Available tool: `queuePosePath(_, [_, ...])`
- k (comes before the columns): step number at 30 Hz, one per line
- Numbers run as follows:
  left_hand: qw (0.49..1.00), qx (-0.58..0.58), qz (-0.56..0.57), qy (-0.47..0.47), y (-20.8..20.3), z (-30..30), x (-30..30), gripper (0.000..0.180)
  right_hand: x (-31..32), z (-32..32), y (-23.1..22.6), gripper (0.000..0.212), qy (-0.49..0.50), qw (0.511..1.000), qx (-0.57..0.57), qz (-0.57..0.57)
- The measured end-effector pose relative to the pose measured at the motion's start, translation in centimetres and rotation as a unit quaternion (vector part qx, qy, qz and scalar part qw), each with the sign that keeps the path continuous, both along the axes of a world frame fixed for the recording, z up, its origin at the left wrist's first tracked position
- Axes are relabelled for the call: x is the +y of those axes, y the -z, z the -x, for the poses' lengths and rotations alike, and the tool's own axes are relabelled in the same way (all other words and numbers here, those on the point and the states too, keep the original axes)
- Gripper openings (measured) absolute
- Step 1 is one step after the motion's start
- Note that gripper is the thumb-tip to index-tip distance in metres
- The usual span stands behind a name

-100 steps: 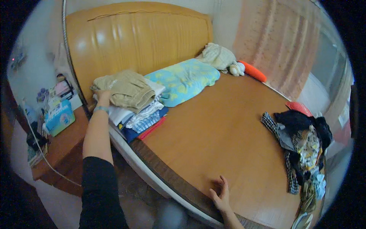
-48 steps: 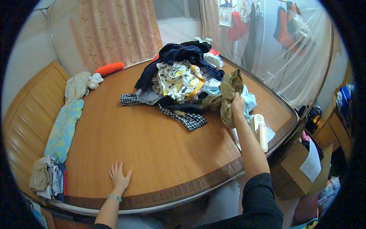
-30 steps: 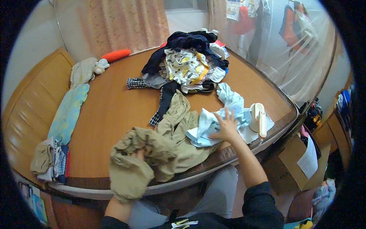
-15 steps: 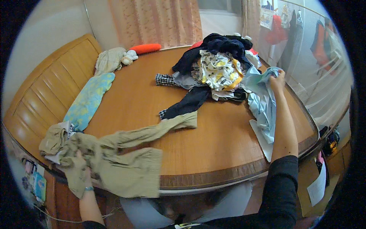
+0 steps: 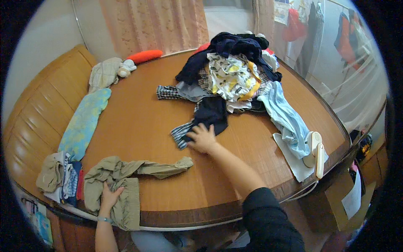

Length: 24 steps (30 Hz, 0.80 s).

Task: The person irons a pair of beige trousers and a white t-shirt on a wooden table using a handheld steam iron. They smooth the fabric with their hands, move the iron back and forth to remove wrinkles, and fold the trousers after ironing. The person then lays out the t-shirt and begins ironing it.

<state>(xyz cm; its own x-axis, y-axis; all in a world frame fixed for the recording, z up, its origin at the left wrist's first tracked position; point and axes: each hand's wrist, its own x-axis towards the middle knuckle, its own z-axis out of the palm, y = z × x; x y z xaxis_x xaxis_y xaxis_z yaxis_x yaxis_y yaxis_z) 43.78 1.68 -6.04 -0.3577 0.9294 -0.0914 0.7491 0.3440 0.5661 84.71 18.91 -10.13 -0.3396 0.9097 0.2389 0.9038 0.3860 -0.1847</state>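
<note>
At the near left of the bed board, my left hand (image 5: 111, 196) lies on a pair of khaki trousers (image 5: 132, 195), thumb apart and fingers stretched over the cloth. One trouser leg runs to the right; the other hangs toward the near edge. My right hand (image 5: 202, 139), fingers spread, is over a dark navy garment (image 5: 212, 115) with a black-and-white checked cuff (image 5: 181, 135). That garment comes out from under a heap of clothes, where a white shirt with yellow print (image 5: 231, 75) lies in front of dark navy clothes (image 5: 241, 44).
A light blue garment (image 5: 285, 122) trails to a white handheld iron (image 5: 315, 153) with a cord at the right edge. Folded clothes (image 5: 52, 174) stand by the headboard (image 5: 42, 101), near a blue-yellow pillow (image 5: 86, 122). Below right is a cardboard box (image 5: 336, 206).
My right hand has let go of the light blue garment and moved left to the navy one. The khaki trousers have shifted right, off the folded clothes, and the iron has come into view.
</note>
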Motion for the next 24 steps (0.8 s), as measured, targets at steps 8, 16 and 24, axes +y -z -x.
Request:
queuePosePath(8, [0.995,0.008,-0.098,-0.007,3.5,1.5,-0.1,0.078,1.6,-23.6,-1.9,0.027,0.251,0.906,-0.329,-0.088])
queuePosePath(16, [0.993,0.021,-0.103,0.047,2.1,-1.0,1.7,0.067,-2.1,-16.6,-4.8,0.021,0.247,0.944,-0.175,-0.127])
queuePosePath(24, [0.982,-0.155,-0.093,0.061,-1.7,-1.9,-0.1,0.072,-11.8,7.1,-3.6,0.07,-0.169,0.985,0.018,0.028])
